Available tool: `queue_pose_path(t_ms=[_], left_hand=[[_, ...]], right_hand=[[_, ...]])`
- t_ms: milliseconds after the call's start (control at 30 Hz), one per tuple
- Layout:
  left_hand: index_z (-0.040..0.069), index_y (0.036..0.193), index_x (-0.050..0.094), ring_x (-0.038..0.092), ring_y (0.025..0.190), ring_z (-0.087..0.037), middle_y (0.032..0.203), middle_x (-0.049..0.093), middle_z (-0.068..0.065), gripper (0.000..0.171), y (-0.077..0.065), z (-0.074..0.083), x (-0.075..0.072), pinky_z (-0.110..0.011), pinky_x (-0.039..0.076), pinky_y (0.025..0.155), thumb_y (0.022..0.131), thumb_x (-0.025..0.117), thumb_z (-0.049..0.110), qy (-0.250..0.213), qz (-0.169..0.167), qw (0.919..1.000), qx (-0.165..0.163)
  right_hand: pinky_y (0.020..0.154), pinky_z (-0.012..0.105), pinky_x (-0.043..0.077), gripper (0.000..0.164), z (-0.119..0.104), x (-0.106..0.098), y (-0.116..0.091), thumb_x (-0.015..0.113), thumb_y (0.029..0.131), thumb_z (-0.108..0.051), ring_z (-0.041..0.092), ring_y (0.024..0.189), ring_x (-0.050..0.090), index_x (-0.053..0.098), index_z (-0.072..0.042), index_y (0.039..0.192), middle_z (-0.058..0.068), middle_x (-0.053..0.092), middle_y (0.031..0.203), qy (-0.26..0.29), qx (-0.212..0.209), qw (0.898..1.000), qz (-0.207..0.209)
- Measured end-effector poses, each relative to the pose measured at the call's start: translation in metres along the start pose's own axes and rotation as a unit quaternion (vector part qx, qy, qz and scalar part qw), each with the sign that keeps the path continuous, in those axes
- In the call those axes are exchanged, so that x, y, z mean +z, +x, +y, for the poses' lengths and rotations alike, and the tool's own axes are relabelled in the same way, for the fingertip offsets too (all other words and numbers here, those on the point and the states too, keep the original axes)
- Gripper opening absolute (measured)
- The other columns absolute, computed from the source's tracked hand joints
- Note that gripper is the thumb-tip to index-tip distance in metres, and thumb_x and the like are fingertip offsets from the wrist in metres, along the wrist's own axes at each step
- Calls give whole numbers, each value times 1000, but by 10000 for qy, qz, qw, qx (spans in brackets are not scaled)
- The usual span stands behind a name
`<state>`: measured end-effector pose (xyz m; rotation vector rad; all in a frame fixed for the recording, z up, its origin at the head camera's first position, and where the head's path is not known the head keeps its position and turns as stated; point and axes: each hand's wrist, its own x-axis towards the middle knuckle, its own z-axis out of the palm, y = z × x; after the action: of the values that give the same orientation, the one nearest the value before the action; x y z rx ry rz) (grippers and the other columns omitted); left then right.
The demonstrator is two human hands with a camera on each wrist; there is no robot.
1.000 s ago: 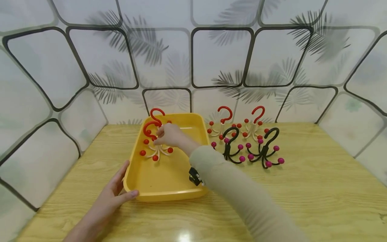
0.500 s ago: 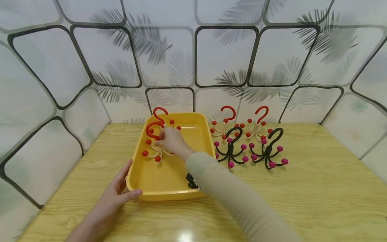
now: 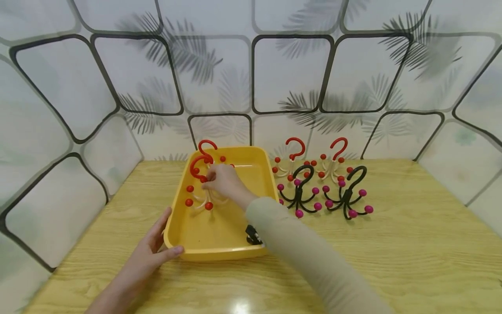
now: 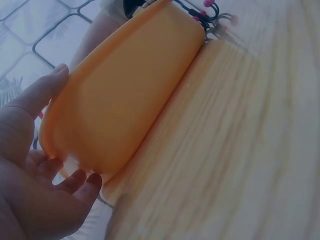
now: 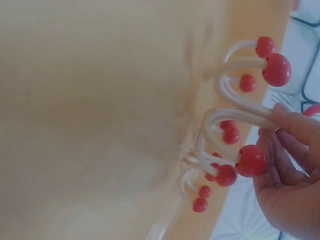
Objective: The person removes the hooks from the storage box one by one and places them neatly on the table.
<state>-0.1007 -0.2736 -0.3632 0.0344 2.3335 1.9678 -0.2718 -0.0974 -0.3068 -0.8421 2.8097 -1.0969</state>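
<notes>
In the head view, my right hand (image 3: 227, 181) pinches the white stem of a hook hanger (image 3: 194, 163) with a red hook and curved white arms tipped with red balls. It holds the hanger inside the front-left part of a yellow tray (image 3: 219, 231). Behind it, a second red-and-white hanger (image 3: 208, 145) stands in the tray. The right wrist view shows the pinched stem between thumb and fingers, with several red balls (image 5: 251, 161) below. My left hand (image 3: 145, 257) grips the tray's near-left corner, thumb over the rim and fingers outside.
Right of the tray, two red-and-white hangers (image 3: 296, 148) (image 3: 339, 148) stand behind two black hangers (image 3: 299, 192) (image 3: 347, 196) with magenta balls, on the wooden table (image 3: 412, 244). A patterned wall (image 3: 290, 74) rises behind.
The held hanger has turned slightly in my right hand, its red balls shifting a little. The head view has shifted slightly. My left hand stays on the tray corner.
</notes>
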Motion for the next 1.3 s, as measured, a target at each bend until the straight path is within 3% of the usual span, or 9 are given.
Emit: queue_pose_path(t_ms=[200,300,400,500,700,933,1067,1167,1300], left_hand=[[24,155,5,6,142,-31,160,-2,-3,92,-1,0,1,-53,8,110,89,68,11,-32,-34,10000,-44],[23,155,5,7,142,-28,160,0,-2,91,-2,-1,0,-35,17,111,89,67,11,2,-105,9999,-12],[23,155,5,8,142,-27,159,1,-2,90,-2,-2,-1,-13,25,100,90,66,12,33,-205,9998,4],[22,155,5,9,142,-27,159,3,-3,89,-1,-2,-2,-5,28,90,91,65,12,20,-248,9997,24],[21,155,5,12,141,-29,159,3,-4,90,-1,-4,-2,-6,29,90,90,65,10,12,-262,9996,106],[24,155,4,14,140,-27,159,2,-3,88,-1,-4,-1,-6,30,90,92,64,11,11,-340,9993,167],[25,155,9,33,131,-8,159,4,-8,84,-2,-4,0,-10,35,91,92,63,9,-7,-382,9990,239],[22,155,13,40,120,6,158,6,-13,81,-4,-4,0,-11,38,90,92,63,8,-42,-357,9991,246],[21,155,14,41,118,8,158,8,-13,82,-4,-3,1,-11,38,89,91,65,9,-2,-271,9994,205]], right_hand=[[72,20,47,18,-6,-26,-10,76,83,-16,13,80,61,71,-4,95,3,69,88,447,-323,9985,-75],[73,21,48,20,-9,-42,-18,74,85,-15,13,82,62,70,-3,101,3,69,91,672,-404,9968,-183],[73,21,49,21,-10,-59,-26,72,86,-14,14,83,62,69,-2,103,4,68,93,903,-529,9941,-289],[75,22,50,22,-11,-75,-35,71,87,-14,14,84,62,69,-1,104,4,68,94,1032,-730,9914,-351],[80,26,50,20,-8,-106,-60,71,87,-15,13,87,62,70,-4,104,0,68,95,957,-947,9896,-497],[80,32,52,19,10,-133,-99,67,89,-8,15,93,64,69,-3,107,4,69,103,1308,-1032,9836,-685],[81,32,53,21,26,-144,-121,69,88,-7,16,95,65,69,-3,109,6,69,105,1369,-897,9847,-601],[78,31,53,22,40,-152,-135,69,87,-6,18,93,65,70,-2,109,8,69,105,1346,-865,9853,-606],[73,29,54,22,58,-167,-155,69,87,-5,18,88,64,70,-4,109,8,68,106,1211,-757,9879,-604]])
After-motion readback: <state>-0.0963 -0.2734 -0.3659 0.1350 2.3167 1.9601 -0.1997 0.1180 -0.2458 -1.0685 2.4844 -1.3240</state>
